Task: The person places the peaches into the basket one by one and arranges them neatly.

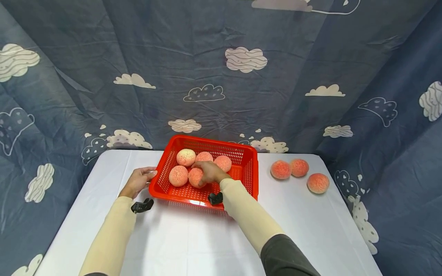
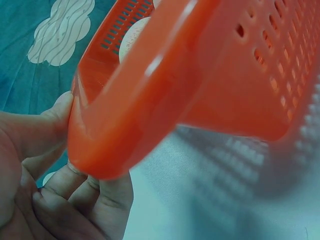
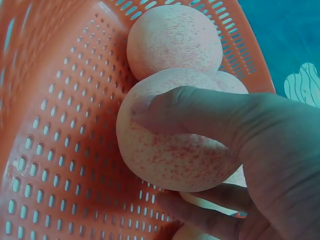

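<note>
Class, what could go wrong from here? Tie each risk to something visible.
The right hand grips a pink ball crowded by other balls, so moving it might nudge them. The left hand holds one end of the red basket, which could swivel if bumped. The rightmost ball lies near the edge of the white table and might roll off if knocked.

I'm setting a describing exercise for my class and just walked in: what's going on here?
A person's right hand grips a speckled pink ball inside a red basket, while the left hand holds the basket's left end. Four other balls lie in the basket; three more balls rest on the white table to the basket's right.
</note>
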A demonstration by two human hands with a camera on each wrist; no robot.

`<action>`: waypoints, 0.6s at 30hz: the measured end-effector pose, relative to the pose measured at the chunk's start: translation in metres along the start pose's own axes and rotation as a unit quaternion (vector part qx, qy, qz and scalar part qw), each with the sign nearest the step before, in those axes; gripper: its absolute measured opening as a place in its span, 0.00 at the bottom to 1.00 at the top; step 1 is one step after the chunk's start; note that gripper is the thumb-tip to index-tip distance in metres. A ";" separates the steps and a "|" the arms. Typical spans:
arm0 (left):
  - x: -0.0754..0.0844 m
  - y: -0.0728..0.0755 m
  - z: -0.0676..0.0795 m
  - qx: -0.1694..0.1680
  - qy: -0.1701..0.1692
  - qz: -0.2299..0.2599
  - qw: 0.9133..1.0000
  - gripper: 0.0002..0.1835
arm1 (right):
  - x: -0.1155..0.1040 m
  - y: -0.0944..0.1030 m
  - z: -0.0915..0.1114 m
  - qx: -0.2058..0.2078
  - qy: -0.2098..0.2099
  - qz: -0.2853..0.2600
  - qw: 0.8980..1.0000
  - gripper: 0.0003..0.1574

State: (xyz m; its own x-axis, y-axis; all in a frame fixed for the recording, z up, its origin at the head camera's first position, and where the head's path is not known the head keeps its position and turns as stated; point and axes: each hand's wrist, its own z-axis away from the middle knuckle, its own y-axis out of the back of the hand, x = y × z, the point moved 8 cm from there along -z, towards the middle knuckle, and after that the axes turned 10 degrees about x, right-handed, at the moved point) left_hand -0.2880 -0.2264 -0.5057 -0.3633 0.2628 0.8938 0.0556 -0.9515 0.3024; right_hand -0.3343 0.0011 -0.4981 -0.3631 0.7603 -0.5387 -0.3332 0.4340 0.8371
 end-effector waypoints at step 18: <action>-0.002 0.000 -0.002 0.001 0.008 0.003 1.000 0.24 | -0.003 0.010 0.007 -0.035 -0.021 -0.015 0.999 0.45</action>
State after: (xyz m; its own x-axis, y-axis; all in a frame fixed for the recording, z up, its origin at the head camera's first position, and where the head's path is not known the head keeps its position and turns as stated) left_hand -0.2888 -0.2270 -0.5076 -0.3780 0.2553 0.8899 0.0596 -0.9525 0.2986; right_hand -0.3304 0.0064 -0.4874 -0.3165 0.7675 -0.5575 -0.4043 0.4224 0.8112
